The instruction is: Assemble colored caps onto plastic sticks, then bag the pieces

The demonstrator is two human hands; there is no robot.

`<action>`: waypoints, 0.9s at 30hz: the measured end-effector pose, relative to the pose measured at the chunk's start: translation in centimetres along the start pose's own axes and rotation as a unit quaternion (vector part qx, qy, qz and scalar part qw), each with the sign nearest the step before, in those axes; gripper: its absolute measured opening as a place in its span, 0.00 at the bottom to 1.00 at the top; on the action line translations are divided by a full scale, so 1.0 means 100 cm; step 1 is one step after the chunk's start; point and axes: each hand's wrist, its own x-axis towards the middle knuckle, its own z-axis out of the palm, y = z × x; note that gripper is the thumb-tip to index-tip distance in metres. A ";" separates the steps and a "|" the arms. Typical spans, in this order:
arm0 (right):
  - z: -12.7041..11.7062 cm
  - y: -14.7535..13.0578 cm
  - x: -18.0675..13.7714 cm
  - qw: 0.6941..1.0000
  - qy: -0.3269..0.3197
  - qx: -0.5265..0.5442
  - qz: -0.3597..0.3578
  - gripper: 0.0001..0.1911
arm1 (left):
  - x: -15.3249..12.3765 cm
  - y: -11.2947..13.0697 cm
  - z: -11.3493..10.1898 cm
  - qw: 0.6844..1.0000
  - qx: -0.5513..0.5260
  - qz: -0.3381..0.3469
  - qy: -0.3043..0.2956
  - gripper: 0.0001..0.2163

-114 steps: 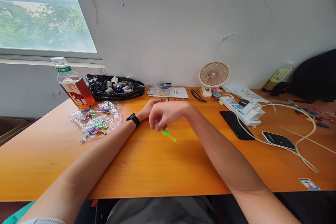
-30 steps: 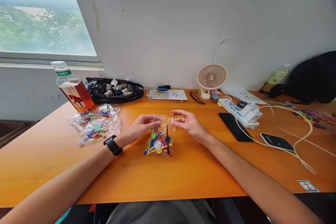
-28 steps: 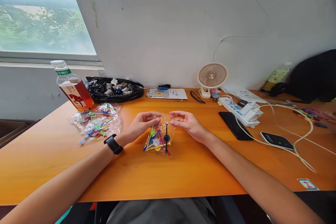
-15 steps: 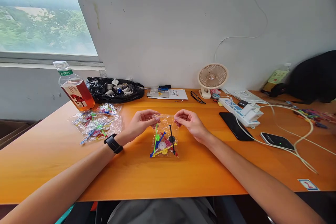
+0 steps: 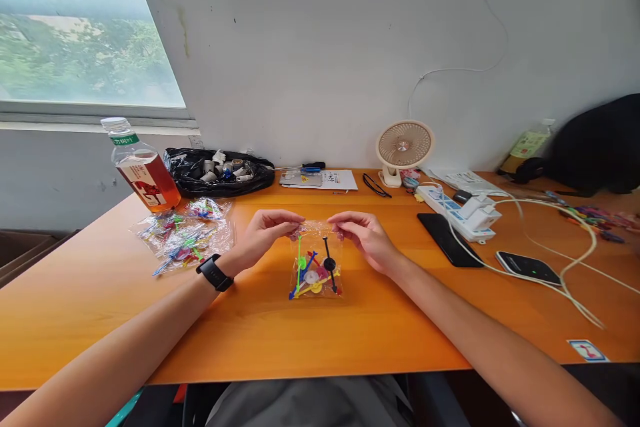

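Note:
Between my hands a clear plastic bag [image 5: 317,250] hangs over the table, pinched at its two upper corners. Inside it are several coloured arrow-shaped spinners, among them a black spinner [image 5: 329,265], a green spinner [image 5: 301,263] and a white one [image 5: 311,277]. My left hand [image 5: 267,235] is closed on the bag's upper left corner, thumb against fingers. On the opposite corner, my right hand [image 5: 364,235] holds the bag in the same kind of pinch. The bag's top edge looks crumpled or folded. Left of my left hand lie filled clear bags [image 5: 187,240] of similar coloured spinners.
A bottle of reddish drink [image 5: 145,177] stands behind the filled bags, beside a black plastic bag [image 5: 220,173] of small items. Along the back are papers [image 5: 340,179] and a small fan [image 5: 405,145]. To the right lie a black phone [image 5: 450,240], a power strip [image 5: 453,213] and looping cables [image 5: 590,227].
My fingers have shifted slightly at the bag's top corners, and its upper edge now looks folded or bunched rather than flat. The spinners inside have moved a little to the right.

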 end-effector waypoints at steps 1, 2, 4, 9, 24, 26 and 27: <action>0.000 -0.001 0.000 1.000 -0.001 0.003 0.000 0.09 | 0.000 0.000 0.000 1.000 -0.012 -0.005 -0.001 0.10; 0.000 -0.001 -0.001 1.000 -0.003 0.006 -0.001 0.09 | 0.000 -0.001 0.000 1.000 -0.029 -0.009 -0.002 0.11; 0.001 0.000 -0.002 1.000 -0.009 0.004 -0.013 0.10 | -0.001 -0.001 0.002 0.999 -0.050 -0.013 -0.004 0.12; 0.003 0.004 -0.003 0.995 0.008 -0.072 -0.062 0.12 | -0.002 0.002 0.008 1.000 -0.003 -0.009 0.014 0.14; 0.015 0.012 -0.007 0.998 -0.034 -0.042 0.012 0.20 | -0.007 0.007 0.017 0.999 -0.012 -0.010 -0.036 0.18; 0.016 0.013 -0.008 0.999 -0.039 -0.036 0.007 0.19 | -0.007 0.008 0.019 0.999 0.002 -0.015 -0.044 0.18; 0.016 0.013 -0.008 0.999 -0.041 -0.033 0.003 0.19 | -0.007 0.007 0.020 0.999 0.009 -0.018 -0.051 0.18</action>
